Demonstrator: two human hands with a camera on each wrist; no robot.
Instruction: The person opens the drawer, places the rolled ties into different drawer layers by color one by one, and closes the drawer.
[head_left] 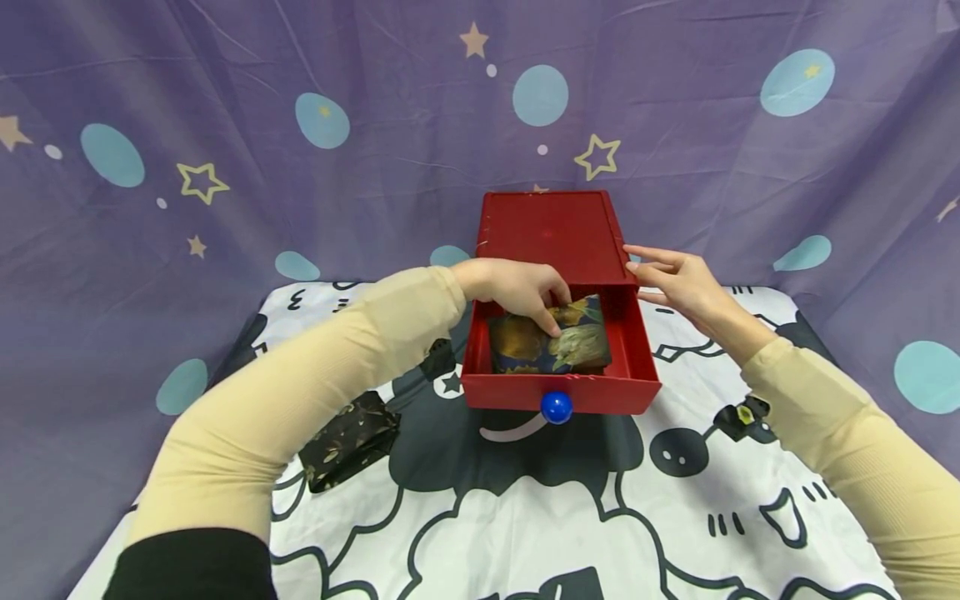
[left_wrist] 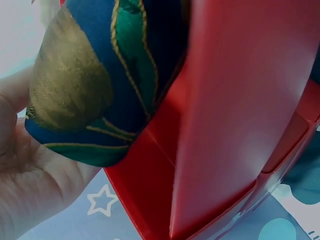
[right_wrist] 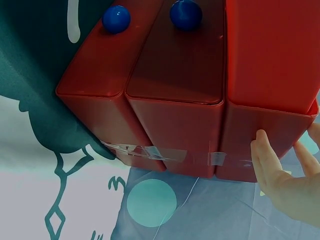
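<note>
A red drawer unit (head_left: 551,229) stands mid-table in the head view, its top drawer (head_left: 510,393) pulled out towards me, with a blue ball knob (head_left: 557,407) on the front. My left hand (head_left: 521,287) grips a folded floral cloth (head_left: 581,346), dark blue with gold and green, inside that drawer. In the left wrist view the cloth (left_wrist: 75,75) is tilted between thumb and palm; some fingers are hidden behind it. My right hand (head_left: 675,283) touches the unit's right side, its fingertips (right_wrist: 261,137) against the top section in the right wrist view.
A folded black cloth with a pale leafy pattern (head_left: 351,442) lies on the table, left of the unit. Two lower drawers with blue knobs (right_wrist: 186,14) are shut. The table bears a white cartoon-print cover (head_left: 525,533); a purple curtain (head_left: 420,167) hangs behind.
</note>
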